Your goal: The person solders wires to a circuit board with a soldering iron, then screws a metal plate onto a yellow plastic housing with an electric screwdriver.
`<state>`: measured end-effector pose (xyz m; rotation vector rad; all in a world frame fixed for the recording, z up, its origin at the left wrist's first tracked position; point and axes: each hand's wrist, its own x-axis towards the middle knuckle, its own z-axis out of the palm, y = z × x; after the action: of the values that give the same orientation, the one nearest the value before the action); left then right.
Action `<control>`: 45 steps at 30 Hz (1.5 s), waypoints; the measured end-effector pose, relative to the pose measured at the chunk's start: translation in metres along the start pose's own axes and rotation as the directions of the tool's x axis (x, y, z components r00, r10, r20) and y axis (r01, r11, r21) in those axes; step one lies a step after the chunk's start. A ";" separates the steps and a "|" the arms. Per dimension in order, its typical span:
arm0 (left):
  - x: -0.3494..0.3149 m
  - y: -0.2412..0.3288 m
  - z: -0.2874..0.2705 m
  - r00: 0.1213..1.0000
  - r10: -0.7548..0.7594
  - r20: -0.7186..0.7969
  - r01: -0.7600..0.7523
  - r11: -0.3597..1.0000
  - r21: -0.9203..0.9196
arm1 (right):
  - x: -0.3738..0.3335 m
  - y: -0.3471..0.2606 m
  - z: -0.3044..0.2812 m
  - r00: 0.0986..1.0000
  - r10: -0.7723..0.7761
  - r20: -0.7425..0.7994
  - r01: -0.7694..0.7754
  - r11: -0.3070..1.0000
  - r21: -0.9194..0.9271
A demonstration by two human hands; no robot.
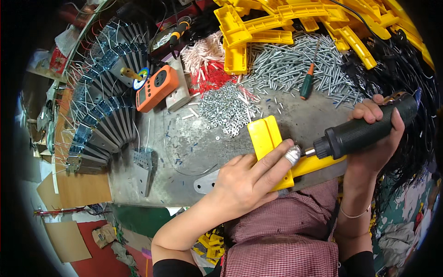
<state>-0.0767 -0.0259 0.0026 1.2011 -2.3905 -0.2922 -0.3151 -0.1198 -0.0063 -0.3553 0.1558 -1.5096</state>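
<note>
My left hand (pixel 247 180) is closed round a yellow plastic housing (pixel 264 137) with a handle-like arm stretching to the right. One of its fingertips is wrapped in silvery tape. A grey metal plate with holes (pixel 206 182) sticks out to the left from under this hand; whether it is joined to the housing is hidden. My right hand (pixel 376 154) grips a black electric screwdriver (pixel 364 132) lying nearly level. Its bit points left and meets the housing right beside the taped fingertip. The exact contact point is covered by that finger.
Nuts (pixel 226 108) and long screws (pixel 295 60) lie heaped on the metal bench (pixel 180 138). Behind are yellow housings (pixel 272 23) and a green-handled screwdriver (pixel 307 83). Leftward stand an orange socket meter (pixel 158 87), rows of wired metal blades (pixel 104 120) and a single blade (pixel 144 168). Black cables (pixel 406 152) hang at right.
</note>
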 end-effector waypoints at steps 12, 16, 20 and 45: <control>-0.027 -0.043 -0.034 0.929 -0.350 -0.117 0.367 0.842 0.396 | -0.004 -0.001 -0.002 0.990 -0.055 -0.127 0.044 0.996 -0.083; -0.016 -0.047 -0.032 0.958 -0.278 0.066 0.170 0.741 0.650 | -0.003 0.001 -0.001 0.989 -0.094 -0.115 0.075 0.984 -0.161; -0.006 -0.055 -0.041 0.959 -0.270 0.084 0.165 0.777 0.607 | 0.001 -0.008 -0.009 0.999 -0.037 -0.035 0.033 0.994 -0.105; -0.037 -0.006 0.011 0.846 -0.318 -0.428 0.277 0.948 -0.155 | 0.002 -0.003 -0.002 0.994 0.112 -0.020 -0.109 0.988 0.112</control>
<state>-0.0585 -0.0002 -0.0205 1.4219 -1.7764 -0.1853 -0.3182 -0.1220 -0.0066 -0.2346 0.1098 -1.4070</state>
